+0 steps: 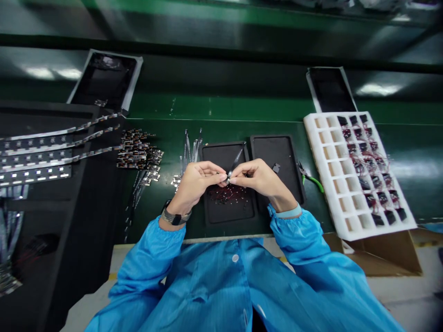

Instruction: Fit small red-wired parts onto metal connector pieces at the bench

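Note:
My left hand (200, 177) and my right hand (258, 177) meet fingertip to fingertip, both pinching a small part with a flat ribbon cable (237, 159) that slants up and to the right. The pinched end is mostly hidden by the fingers. Below them lies a black tray (230, 217) holding a pile of tiny parts with thin red wires (228, 196). Left of my left hand are several more ribbon cables (188, 150) with small circuit boards at their ends. A second black tray (273, 150), under my right forearm, holds a small dark piece (276, 168).
Green-handled cutters (313, 182) lie beside the right tray. Further right, a white foam tray (332, 173) holds rows of dark parts with red wires. Stacked circuit boards (136, 152) lie to the left, next to a black bin (79, 198) with LED-like strips. A cardboard box (391, 256) stands below.

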`<act>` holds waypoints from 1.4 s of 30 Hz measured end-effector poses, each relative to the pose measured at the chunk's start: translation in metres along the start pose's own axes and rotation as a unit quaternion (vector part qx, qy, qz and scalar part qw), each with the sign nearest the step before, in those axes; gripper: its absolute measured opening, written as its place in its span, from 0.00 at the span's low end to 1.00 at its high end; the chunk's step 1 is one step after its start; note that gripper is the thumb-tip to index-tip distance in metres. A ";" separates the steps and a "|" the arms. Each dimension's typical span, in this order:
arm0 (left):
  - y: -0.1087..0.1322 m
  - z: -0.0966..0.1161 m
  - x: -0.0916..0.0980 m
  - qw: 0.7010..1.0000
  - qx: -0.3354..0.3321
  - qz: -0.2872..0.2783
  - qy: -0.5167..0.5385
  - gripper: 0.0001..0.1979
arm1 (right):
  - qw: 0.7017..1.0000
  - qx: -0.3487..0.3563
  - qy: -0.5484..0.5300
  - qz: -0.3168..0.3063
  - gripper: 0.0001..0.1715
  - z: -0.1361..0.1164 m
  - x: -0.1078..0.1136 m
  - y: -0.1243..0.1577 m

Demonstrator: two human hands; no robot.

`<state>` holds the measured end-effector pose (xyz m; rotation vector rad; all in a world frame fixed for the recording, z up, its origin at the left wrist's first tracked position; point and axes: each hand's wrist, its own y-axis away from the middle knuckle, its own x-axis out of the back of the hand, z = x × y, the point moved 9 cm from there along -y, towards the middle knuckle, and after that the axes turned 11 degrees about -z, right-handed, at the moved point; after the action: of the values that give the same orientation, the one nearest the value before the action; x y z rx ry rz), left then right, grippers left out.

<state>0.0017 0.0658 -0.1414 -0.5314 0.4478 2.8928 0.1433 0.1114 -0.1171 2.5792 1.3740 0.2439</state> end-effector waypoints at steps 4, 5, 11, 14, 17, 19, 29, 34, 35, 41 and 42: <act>0.000 0.000 0.001 1.000 0.001 0.006 -0.013 0.14 | 1.000 0.001 -0.007 0.001 0.19 0.000 0.000 -0.001; -0.001 -0.001 0.001 1.000 0.002 0.008 -0.016 0.15 | 1.000 0.002 -0.008 0.000 0.19 0.001 -0.001 -0.001; 0.003 0.008 0.001 0.999 -0.034 0.013 -0.025 0.13 | 0.999 0.023 0.036 -0.003 0.17 -0.003 0.003 -0.001; 0.012 0.026 0.006 0.996 -0.073 0.024 -0.036 0.12 | 0.985 0.100 0.127 0.060 0.14 -0.023 0.020 0.008; 0.023 0.046 0.020 0.991 -0.116 0.059 -0.041 0.13 | 0.968 0.111 0.222 0.031 0.11 -0.029 0.013 0.010; 0.028 0.057 0.030 0.985 -0.144 0.083 -0.043 0.15 | 0.952 0.087 0.288 -0.047 0.08 -0.021 -0.010 0.005; 0.025 0.059 0.036 0.980 -0.181 0.085 -0.003 0.14 | 0.887 0.055 0.447 -0.104 0.05 0.001 -0.057 -0.014; 0.019 0.053 0.041 0.981 -0.173 0.087 0.021 0.11 | 0.875 0.065 0.469 -0.102 0.05 0.003 -0.057 -0.011; 0.019 0.052 0.041 0.981 -0.170 0.088 0.020 0.11 | 0.873 0.068 0.472 -0.103 0.06 0.002 -0.059 -0.011; 0.019 0.052 0.040 0.981 -0.167 0.094 0.014 0.11 | 0.890 0.114 0.436 -0.068 0.11 -0.012 -0.053 -0.008; 0.019 0.052 0.040 0.981 -0.169 0.093 0.014 0.10 | 0.898 0.120 0.420 -0.057 0.11 -0.014 -0.049 -0.006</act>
<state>-0.0561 0.0687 -0.1049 -0.6064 0.0033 3.1649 0.1077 0.0752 -0.1075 2.6681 1.8927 1.3753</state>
